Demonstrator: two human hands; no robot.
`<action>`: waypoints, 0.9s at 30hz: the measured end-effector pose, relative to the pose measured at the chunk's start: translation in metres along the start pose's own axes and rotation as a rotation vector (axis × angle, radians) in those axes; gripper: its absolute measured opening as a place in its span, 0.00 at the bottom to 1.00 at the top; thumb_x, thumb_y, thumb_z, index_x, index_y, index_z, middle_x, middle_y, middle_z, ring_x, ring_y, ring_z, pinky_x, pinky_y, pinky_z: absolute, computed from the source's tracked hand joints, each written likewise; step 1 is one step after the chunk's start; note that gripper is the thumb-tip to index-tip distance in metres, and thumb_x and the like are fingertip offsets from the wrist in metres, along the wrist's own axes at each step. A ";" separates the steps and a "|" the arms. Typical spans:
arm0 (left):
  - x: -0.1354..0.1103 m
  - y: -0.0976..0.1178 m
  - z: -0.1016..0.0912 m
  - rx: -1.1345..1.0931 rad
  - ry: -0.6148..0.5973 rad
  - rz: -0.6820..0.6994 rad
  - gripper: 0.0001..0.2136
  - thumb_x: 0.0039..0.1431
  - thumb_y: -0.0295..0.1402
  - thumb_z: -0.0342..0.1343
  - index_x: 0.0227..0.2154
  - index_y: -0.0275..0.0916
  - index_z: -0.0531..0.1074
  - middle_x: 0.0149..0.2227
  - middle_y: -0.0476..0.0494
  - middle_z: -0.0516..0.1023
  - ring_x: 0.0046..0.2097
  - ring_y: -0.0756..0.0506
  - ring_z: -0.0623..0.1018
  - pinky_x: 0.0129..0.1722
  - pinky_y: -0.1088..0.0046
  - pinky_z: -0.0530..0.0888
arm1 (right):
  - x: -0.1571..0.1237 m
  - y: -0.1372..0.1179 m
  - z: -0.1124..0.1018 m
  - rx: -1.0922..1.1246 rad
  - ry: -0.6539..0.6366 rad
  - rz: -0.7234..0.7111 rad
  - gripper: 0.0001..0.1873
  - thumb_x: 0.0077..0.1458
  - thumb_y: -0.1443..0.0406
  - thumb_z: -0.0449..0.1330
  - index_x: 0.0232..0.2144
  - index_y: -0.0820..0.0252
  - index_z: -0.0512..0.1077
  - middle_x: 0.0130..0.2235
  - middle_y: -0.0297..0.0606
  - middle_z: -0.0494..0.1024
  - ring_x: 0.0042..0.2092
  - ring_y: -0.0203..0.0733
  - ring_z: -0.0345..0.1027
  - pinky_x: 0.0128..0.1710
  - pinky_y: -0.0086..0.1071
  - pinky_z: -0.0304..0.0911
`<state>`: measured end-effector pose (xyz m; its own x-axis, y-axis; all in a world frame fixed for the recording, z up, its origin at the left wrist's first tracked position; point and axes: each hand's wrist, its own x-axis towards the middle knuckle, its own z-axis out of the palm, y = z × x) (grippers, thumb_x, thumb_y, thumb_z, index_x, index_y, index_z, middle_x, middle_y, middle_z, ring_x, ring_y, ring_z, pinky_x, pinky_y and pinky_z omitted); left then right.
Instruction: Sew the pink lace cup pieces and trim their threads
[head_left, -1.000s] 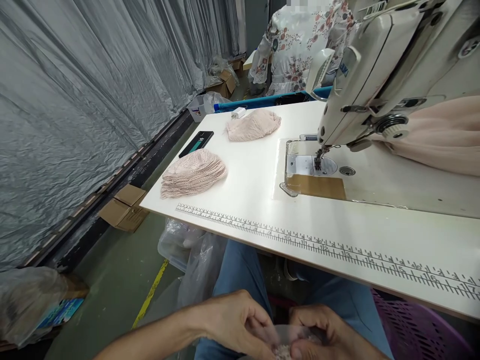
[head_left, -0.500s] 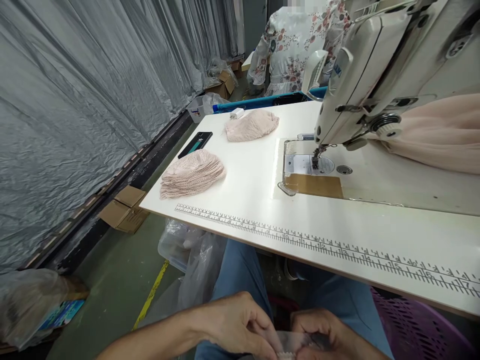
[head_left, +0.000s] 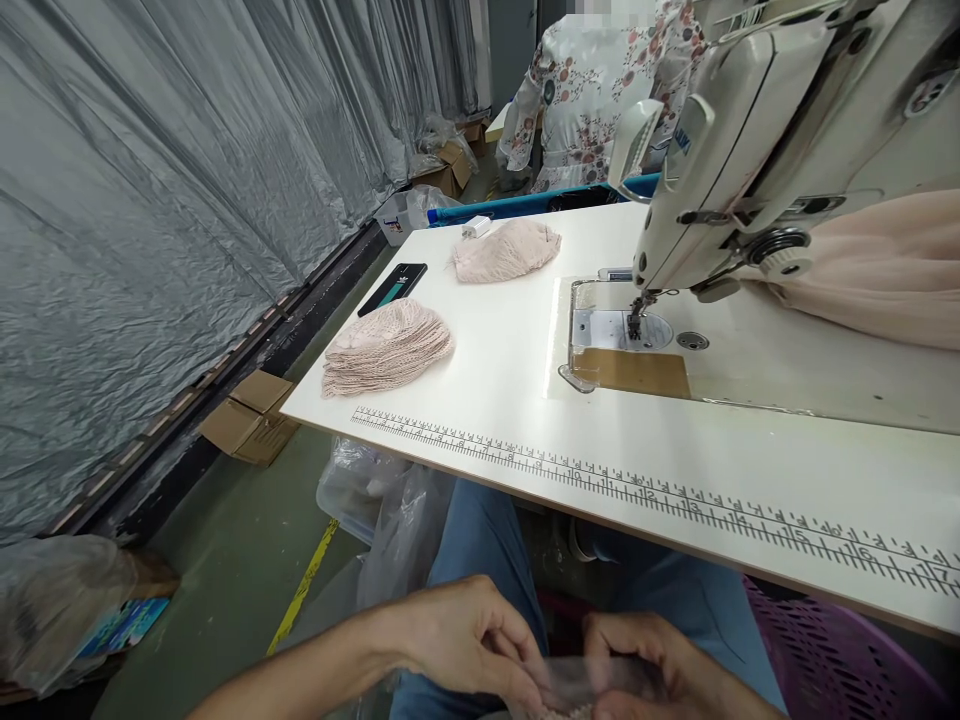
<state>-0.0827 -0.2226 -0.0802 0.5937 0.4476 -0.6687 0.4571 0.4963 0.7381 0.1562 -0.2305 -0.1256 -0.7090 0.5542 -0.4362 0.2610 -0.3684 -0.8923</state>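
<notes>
Low over my lap, my left hand (head_left: 476, 640) is closed, its thumb and fingers pinching one side of a sheer fabric piece (head_left: 571, 678). My right hand (head_left: 660, 660) grips the other side of the same piece. A pale textured edge shows on it between the two thumbs; the rest drops out of view at the bottom. On the sewing table above lie a stack of pink lace pieces (head_left: 388, 348) and another pink lace piece (head_left: 508, 252) farther back.
The sewing machine (head_left: 720, 150) stands at right, with pink fabric (head_left: 892, 265) behind its needle. A dark phone-like object (head_left: 393, 289) and a small white block (head_left: 476, 227) lie on the table (head_left: 495, 380). A purple basket (head_left: 832, 650) is lower right. A person in a floral top (head_left: 592, 90) is beyond.
Both hands shift slightly and the sheer fabric between them spreads a little wider and changes its fold. The view moves marginally; the table items stay put.
</notes>
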 end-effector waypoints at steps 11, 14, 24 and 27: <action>-0.002 0.004 0.000 -0.068 -0.035 0.013 0.34 0.38 0.61 0.64 0.39 0.35 0.81 0.32 0.42 0.81 0.32 0.50 0.78 0.34 0.80 0.72 | -0.001 0.007 -0.004 0.205 -0.067 -0.088 0.25 0.47 0.45 0.66 0.22 0.58 0.65 0.24 0.28 0.63 0.27 0.35 0.51 0.27 0.30 0.44; 0.001 -0.003 0.003 -0.137 -0.062 -0.006 0.33 0.30 0.57 0.69 0.38 0.36 0.81 0.32 0.46 0.81 0.33 0.49 0.78 0.38 0.78 0.73 | 0.001 0.008 -0.004 0.190 -0.058 -0.085 0.26 0.46 0.44 0.66 0.22 0.58 0.65 0.23 0.27 0.62 0.27 0.34 0.50 0.26 0.30 0.43; 0.013 -0.007 0.012 -0.213 0.045 -0.017 0.30 0.28 0.56 0.70 0.28 0.34 0.80 0.26 0.47 0.78 0.29 0.49 0.77 0.38 0.72 0.75 | -0.001 0.006 -0.004 0.148 -0.054 -0.086 0.26 0.47 0.45 0.66 0.23 0.58 0.64 0.25 0.27 0.60 0.29 0.34 0.51 0.28 0.30 0.44; 0.013 -0.005 0.012 -0.267 0.052 -0.005 0.27 0.28 0.53 0.71 0.26 0.34 0.79 0.25 0.47 0.77 0.27 0.52 0.75 0.37 0.72 0.75 | -0.003 0.004 -0.005 0.144 -0.048 -0.072 0.25 0.47 0.45 0.66 0.24 0.58 0.64 0.25 0.27 0.60 0.29 0.34 0.51 0.28 0.30 0.45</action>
<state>-0.0692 -0.2283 -0.0912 0.5540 0.4784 -0.6813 0.2655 0.6741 0.6892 0.1625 -0.2299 -0.1280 -0.7539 0.5477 -0.3629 0.1146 -0.4343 -0.8935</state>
